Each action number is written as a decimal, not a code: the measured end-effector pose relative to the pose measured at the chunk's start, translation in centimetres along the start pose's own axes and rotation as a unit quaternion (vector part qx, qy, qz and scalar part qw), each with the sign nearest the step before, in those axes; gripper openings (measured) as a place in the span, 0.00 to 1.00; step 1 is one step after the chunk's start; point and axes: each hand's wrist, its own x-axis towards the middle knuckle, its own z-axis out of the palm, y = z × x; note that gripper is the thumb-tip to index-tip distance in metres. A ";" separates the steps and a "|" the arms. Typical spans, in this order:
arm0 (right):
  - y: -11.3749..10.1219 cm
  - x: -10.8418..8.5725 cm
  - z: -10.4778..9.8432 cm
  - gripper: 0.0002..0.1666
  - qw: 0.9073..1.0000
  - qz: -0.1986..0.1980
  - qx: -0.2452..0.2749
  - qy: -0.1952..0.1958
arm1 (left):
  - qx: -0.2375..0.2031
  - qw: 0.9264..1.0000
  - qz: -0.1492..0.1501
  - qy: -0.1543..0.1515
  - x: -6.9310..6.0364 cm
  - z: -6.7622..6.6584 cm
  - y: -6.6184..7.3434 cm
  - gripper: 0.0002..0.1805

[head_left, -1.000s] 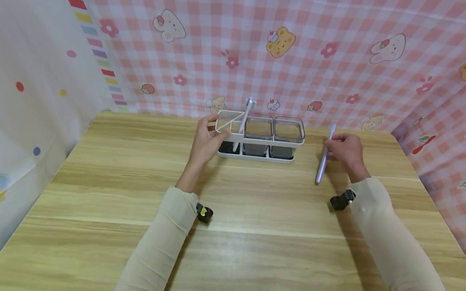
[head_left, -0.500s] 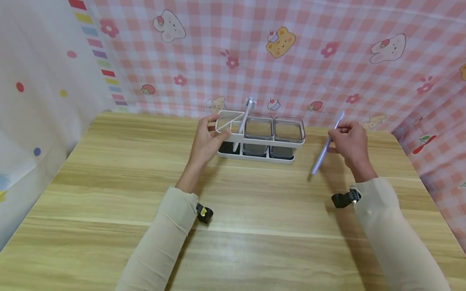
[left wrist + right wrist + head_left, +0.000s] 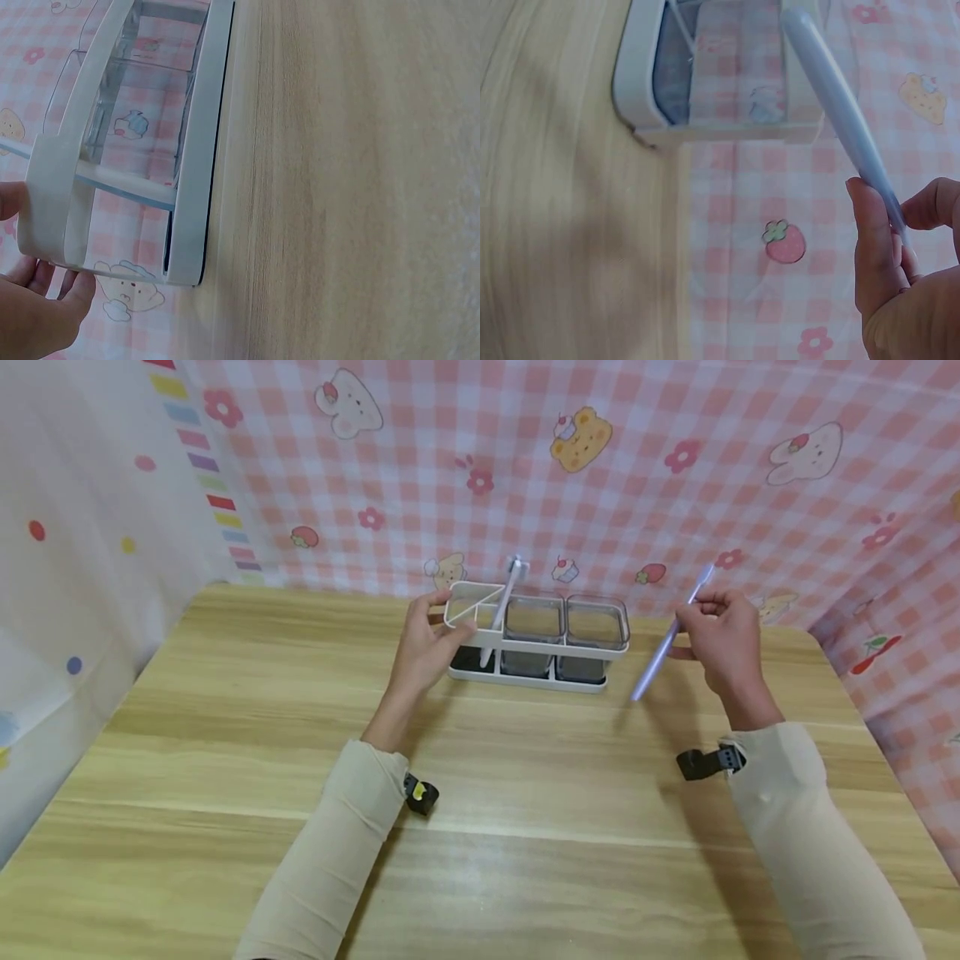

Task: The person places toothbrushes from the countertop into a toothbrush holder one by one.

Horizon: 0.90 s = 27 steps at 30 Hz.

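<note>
In the head view my left hand (image 3: 422, 647) grips the left end of a white toothbrush rack (image 3: 555, 648), with the thumb in front of the upper rail. The rack stands on the table near its back edge. A white toothbrush (image 3: 508, 597) leans in one of its small left compartments, head up; its handle (image 3: 127, 183) also shows in the left wrist view. My right hand (image 3: 726, 639) pinches a purple toothbrush (image 3: 654, 667), raised to the right of the rack, head up and handle end slanting down to the left. The right wrist view shows its handle (image 3: 840, 112) between thumb and fingers.
Two clear square cups (image 3: 534, 620) sit side by side in the rack's middle and right places. The wooden table (image 3: 495, 810) reaches back to a pink checked curtain (image 3: 420, 468); a white dotted curtain (image 3: 90, 527) hangs at the left.
My right hand has lifted the purple toothbrush up off the table and tilted it further, its lower end swinging left toward the rack. The left hand and rack stay put.
</note>
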 end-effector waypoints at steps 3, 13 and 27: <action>-0.6 0.1 0.1 0.04 0.999 -0.005 0.034 -0.004 | 0.000 1.000 0.000 0.000 0.1 0.0 0.1 0.33; -2.5 -0.5 1.3 0.07 0.996 0.004 0.094 -0.008 | 0.003 1.000 0.001 0.002 0.2 -0.2 0.2 0.33; -4.8 -1.2 4.0 0.08 0.985 -0.026 0.172 -0.005 | -0.006 1.000 0.003 -0.002 0.0 0.0 0.0 0.32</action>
